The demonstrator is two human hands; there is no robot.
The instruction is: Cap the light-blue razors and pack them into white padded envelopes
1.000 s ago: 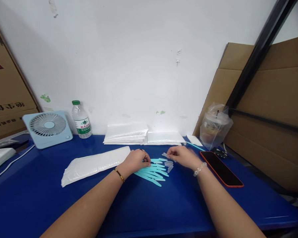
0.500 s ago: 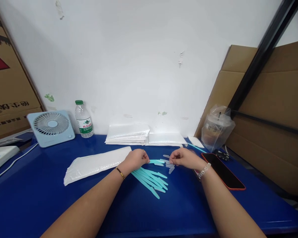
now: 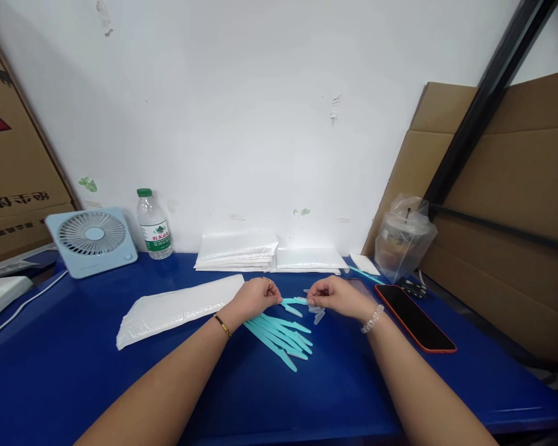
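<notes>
My left hand is closed in a pinch on one teal plastic stick, held level just above the blue table. My right hand is closed in a pinch at the stick's other end, on what looks like a small clear cap. A fan of several more teal sticks lies below my left hand. A few clear caps lie under my right hand.
A flat white plastic bag lies left of my hands. Stacks of white bags stand at the wall. A water bottle, a small fan, a phone, a bagged drink cup and cardboard sheets surround the area.
My left hand lifted one teal stick from the pile. My right hand moved in to the stick's free end. The pile of sticks fanned out toward me.
</notes>
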